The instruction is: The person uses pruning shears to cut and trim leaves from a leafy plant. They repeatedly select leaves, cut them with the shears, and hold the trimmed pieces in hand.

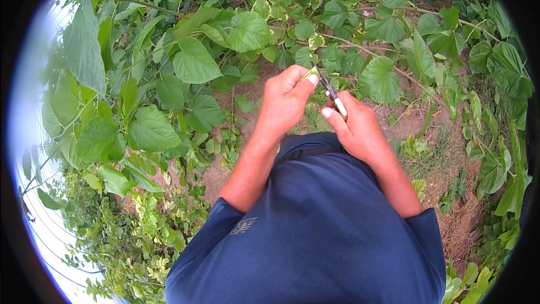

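Note:
In front of my waist, my left hand [288, 95] pinches a thin green stem [310, 73] between thumb and forefinger. My right hand [357, 126] is closed around the pale handle of a pair of pruning shears [333, 94]. The dark blades point up and left, right beside the stem end and my left thumb tip. Whether the blades touch the stem cannot be told. The far side of the handle is hidden in my right palm. Broad, toothed green leaves [249, 32] hang on branches just beyond both hands.
A long woody branch [405, 74] slants across the right, beyond my right hand. Another branch [139, 2] with large leaves reaches in from the upper left. Dense foliage [147, 131] stands at the left. Bare soil [219, 177] and dry grass [457, 219] show between the plants.

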{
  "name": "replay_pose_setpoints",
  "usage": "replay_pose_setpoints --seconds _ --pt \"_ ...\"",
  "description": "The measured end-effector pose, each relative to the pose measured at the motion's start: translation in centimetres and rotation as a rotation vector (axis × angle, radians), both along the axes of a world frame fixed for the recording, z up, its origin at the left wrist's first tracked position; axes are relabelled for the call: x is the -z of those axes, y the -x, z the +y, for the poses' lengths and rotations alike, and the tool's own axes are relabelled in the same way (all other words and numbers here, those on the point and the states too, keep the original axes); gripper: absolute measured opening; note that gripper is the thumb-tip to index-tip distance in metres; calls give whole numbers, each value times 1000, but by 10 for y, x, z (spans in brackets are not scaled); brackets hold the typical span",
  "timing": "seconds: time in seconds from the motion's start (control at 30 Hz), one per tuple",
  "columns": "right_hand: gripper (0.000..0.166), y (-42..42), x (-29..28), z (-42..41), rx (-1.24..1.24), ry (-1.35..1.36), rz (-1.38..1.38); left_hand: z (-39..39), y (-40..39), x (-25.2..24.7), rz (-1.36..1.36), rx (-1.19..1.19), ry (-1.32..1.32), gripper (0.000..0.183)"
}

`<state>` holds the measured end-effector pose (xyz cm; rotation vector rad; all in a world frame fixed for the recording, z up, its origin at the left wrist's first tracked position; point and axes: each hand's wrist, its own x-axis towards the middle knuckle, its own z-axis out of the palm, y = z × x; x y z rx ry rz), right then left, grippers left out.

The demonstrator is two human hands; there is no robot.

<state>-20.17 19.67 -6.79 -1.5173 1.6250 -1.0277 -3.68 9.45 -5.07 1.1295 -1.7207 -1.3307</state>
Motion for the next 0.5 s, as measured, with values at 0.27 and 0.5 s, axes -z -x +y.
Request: replay_pose_setpoints --seconds 0.27,0.5 --pt "35 1 -1 5 -23 35 -391 6 -3 -9 398 214 -153 21" --pt "40 2 -3 6 -59 151 -373 7 -5 -6 513 243 -148 25"
